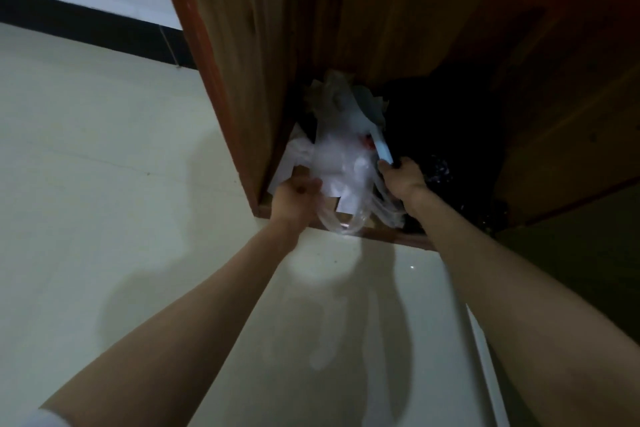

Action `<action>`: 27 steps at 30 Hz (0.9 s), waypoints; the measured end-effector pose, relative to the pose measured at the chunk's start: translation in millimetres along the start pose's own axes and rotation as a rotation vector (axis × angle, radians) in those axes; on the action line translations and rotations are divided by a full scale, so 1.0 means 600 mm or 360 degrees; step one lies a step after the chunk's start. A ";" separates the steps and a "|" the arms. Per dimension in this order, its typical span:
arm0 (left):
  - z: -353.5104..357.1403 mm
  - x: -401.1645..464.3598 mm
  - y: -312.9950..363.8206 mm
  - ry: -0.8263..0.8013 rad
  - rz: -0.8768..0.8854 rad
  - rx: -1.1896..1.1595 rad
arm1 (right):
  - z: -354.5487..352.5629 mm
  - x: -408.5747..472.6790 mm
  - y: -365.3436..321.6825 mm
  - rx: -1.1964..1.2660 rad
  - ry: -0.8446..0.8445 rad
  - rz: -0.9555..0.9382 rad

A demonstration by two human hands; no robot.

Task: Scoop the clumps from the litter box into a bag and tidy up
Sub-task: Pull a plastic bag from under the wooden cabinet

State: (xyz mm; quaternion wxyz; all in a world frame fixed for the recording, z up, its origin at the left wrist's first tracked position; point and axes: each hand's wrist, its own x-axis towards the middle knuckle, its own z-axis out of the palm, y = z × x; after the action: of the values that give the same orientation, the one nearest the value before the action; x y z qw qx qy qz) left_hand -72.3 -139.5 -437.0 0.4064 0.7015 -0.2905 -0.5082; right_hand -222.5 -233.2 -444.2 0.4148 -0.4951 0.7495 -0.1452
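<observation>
So I've got my left hand [298, 191] gripping a clear plastic bag [337, 163] at the wooden cabinet [242, 62], right hand [403, 177] curled round a light-blue handle [381, 146].

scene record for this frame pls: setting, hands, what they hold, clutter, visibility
setting: open wooden cabinet low over a pale floor
left hand: grips clear plastic bags
right hand: holds a light blue flat item, identity unclear
clutter: black bag deeper inside, right of the clear bags
visibility: dim, motion blur; no litter box in view
</observation>
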 end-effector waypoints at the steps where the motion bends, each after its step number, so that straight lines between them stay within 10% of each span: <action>1: -0.004 -0.002 0.000 -0.0009 -0.0019 -0.0038 | 0.009 0.007 -0.002 0.0098 0.0007 0.0046; 12: -0.086 -0.180 0.115 0.0027 0.0048 -0.0074 | -0.063 -0.216 -0.046 0.0658 0.0245 0.0212; 27: -0.405 -0.772 0.399 0.0635 -0.0490 -0.0346 | -0.273 -0.809 -0.295 0.0310 -0.0330 0.0323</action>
State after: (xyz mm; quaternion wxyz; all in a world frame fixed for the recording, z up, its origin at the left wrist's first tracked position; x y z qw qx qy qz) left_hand 14.2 187.5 28.2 0.4463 0.7760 -0.0384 -0.4440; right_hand -157.6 71.3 -0.1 0.5483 -0.3868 0.7312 -0.1228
